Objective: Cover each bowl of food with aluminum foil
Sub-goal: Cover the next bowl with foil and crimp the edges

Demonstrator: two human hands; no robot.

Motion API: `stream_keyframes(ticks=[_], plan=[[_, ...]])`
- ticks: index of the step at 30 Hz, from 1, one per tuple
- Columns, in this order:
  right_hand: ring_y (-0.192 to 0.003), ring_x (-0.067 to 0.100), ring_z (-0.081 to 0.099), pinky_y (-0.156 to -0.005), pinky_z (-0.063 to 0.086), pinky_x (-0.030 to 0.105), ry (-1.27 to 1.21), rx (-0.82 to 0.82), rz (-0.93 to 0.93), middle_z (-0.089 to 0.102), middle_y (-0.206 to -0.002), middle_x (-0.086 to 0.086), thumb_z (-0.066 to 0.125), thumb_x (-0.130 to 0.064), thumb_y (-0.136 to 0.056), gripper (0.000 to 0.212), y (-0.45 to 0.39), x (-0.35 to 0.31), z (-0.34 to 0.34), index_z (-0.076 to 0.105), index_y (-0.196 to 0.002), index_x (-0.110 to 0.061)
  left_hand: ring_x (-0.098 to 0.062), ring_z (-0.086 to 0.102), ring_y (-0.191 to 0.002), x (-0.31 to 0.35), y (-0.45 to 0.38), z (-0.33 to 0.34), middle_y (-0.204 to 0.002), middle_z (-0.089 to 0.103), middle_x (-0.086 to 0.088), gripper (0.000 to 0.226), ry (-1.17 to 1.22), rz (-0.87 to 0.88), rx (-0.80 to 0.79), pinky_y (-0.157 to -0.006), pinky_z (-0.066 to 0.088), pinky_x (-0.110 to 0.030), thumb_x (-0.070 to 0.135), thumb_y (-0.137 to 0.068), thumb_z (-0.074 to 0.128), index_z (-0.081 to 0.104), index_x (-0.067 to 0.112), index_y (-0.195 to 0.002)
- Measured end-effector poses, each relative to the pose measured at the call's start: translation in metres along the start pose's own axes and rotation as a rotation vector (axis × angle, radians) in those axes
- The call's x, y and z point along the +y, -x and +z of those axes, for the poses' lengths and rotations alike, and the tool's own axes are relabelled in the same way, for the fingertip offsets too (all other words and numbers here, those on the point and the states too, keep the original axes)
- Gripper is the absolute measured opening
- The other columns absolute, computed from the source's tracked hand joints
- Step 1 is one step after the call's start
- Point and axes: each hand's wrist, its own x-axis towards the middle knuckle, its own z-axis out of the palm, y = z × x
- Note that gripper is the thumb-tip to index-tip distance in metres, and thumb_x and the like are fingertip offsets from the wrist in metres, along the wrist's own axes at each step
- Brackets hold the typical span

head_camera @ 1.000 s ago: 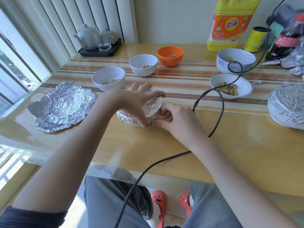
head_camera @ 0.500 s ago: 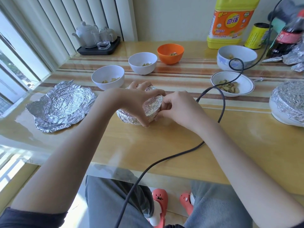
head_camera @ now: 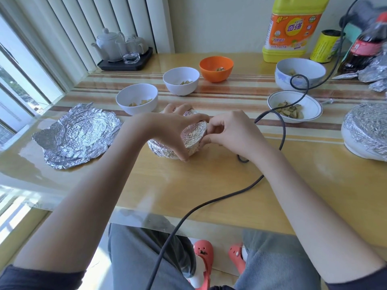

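Note:
A small foil-wrapped bowl [head_camera: 192,137] sits tilted toward the right at the table's middle. My left hand [head_camera: 171,130] grips it from above, fingers curled round its rim. My right hand [head_camera: 228,130] pinches the foil edge at the bowl's right side. Loose foil sheets [head_camera: 77,135] lie to the left. Uncovered bowls with food stand behind: two white bowls [head_camera: 137,99] [head_camera: 181,80], an orange bowl [head_camera: 216,68], a blue-patterned bowl [head_camera: 299,72] and a shallow white dish [head_camera: 295,106]. A large foil-covered bowl [head_camera: 366,130] is at the right edge.
A black cable [head_camera: 280,126] loops over the table and hangs off the front edge. A tea set on a black tray [head_camera: 123,49] stands far left. A yellow detergent jug [head_camera: 293,28], a yellow can [head_camera: 326,46], a cola bottle [head_camera: 364,51] and crumpled foil [head_camera: 374,74] line the back right.
My right hand has risen from the bowl's lower right side to pinch the foil at its rim. The bowl is tilted a little more to the right.

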Motion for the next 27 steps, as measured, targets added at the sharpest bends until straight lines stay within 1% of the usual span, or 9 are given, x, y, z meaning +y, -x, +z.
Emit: stream_keyframes(ticks=[7, 10, 12, 15, 18, 21, 23, 25, 27], plan=[[-0.065, 0.003, 0.054, -0.066, 0.049, 0.033, 0.08, -0.123, 0.011, 0.062, -0.074, -0.013, 0.077, -0.045, -0.075, 0.026, 0.001, -0.002, -0.006, 0.059, -0.075, -0.026, -0.02, -0.011, -0.147, 0.0, -0.001, 0.0, -0.158, -0.008, 0.017, 0.113, -0.011, 0.0, 0.003, -0.113, 0.025, -0.055, 0.042, -0.065, 0.08, 0.001, 0.058, -0.144], [-0.067, 0.002, 0.054, -0.06, 0.046, 0.028, 0.025, -0.189, 0.029, 0.062, -0.081, -0.013, 0.076, -0.053, -0.072, 0.033, 0.008, -0.001, -0.003, 0.056, -0.081, -0.028, -0.02, -0.012, -0.147, -0.001, 0.0, 0.0, -0.158, -0.008, 0.017, 0.113, -0.003, 0.002, 0.0, -0.114, 0.025, -0.056, 0.042, -0.064, 0.08, 0.001, 0.059, -0.143], [-0.066, 0.006, 0.055, -0.056, 0.045, 0.029, 0.007, -0.145, 0.032, 0.063, -0.078, -0.01, 0.077, -0.052, -0.073, 0.034, 0.006, -0.002, -0.001, 0.057, -0.077, -0.025, -0.02, -0.012, -0.147, 0.0, 0.0, 0.0, -0.158, -0.008, 0.017, 0.113, -0.004, 0.001, -0.003, -0.113, 0.025, -0.055, 0.042, -0.065, 0.079, 0.0, 0.058, -0.144], [-0.062, 0.014, 0.056, -0.062, 0.047, 0.035, 0.003, -0.112, 0.055, 0.061, -0.062, -0.007, 0.084, -0.046, -0.065, 0.038, -0.005, -0.006, -0.004, 0.059, -0.065, -0.018, -0.021, -0.012, -0.147, 0.001, 0.001, -0.001, -0.158, -0.009, 0.016, 0.113, -0.012, -0.008, -0.009, -0.113, 0.024, -0.055, 0.041, -0.066, 0.08, 0.001, 0.057, -0.145], [-0.056, 0.011, 0.052, -0.062, 0.048, 0.035, -0.011, -0.112, 0.076, 0.056, -0.053, -0.009, 0.087, -0.048, -0.058, 0.039, -0.008, -0.006, -0.007, 0.062, -0.062, -0.018, -0.021, -0.013, -0.147, 0.002, 0.002, -0.002, -0.158, -0.007, 0.016, 0.111, -0.001, -0.007, -0.008, -0.112, 0.024, -0.054, 0.039, -0.066, 0.079, 0.003, 0.058, -0.144], [-0.064, 0.009, 0.057, -0.071, 0.055, 0.042, -0.049, -0.115, 0.091, 0.065, -0.072, -0.008, 0.085, -0.049, -0.063, 0.033, 0.001, 0.0, -0.004, 0.065, -0.074, -0.024, -0.02, -0.012, -0.146, 0.002, 0.002, -0.001, -0.157, -0.004, 0.015, 0.11, 0.023, 0.012, 0.005, -0.111, 0.023, -0.054, 0.038, -0.064, 0.08, 0.005, 0.061, -0.141], [-0.074, 0.005, 0.062, -0.076, 0.057, 0.041, -0.106, -0.102, 0.119, 0.067, -0.088, -0.011, 0.083, -0.045, -0.067, 0.034, 0.01, 0.005, -0.002, 0.066, -0.092, -0.029, -0.019, -0.01, -0.146, 0.001, 0.002, -0.001, -0.156, -0.002, 0.016, 0.11, 0.042, 0.014, 0.008, -0.112, 0.023, -0.054, 0.038, -0.064, 0.08, 0.006, 0.063, -0.141], [-0.099, -0.002, 0.062, -0.091, 0.054, 0.03, -0.245, -0.054, 0.124, 0.066, -0.115, -0.013, 0.08, -0.042, -0.073, 0.052, 0.023, 0.007, 0.0, 0.062, -0.12, -0.028, -0.018, -0.01, -0.146, 0.0, 0.001, 0.0, -0.156, -0.002, 0.016, 0.11, 0.042, 0.012, 0.01, -0.113, 0.023, -0.054, 0.038, -0.065, 0.08, 0.004, 0.061, -0.142], [-0.125, -0.005, 0.048, -0.105, 0.042, 0.02, -0.416, -0.07, 0.11, 0.049, -0.142, -0.011, 0.073, -0.042, -0.078, 0.073, 0.037, 0.003, 0.007, 0.045, -0.142, -0.023, -0.017, -0.011, -0.146, -0.001, 0.0, 0.001, -0.156, -0.004, 0.018, 0.112, 0.028, 0.01, 0.012, -0.114, 0.024, -0.054, 0.039, -0.065, 0.08, 0.001, 0.06, -0.143]])
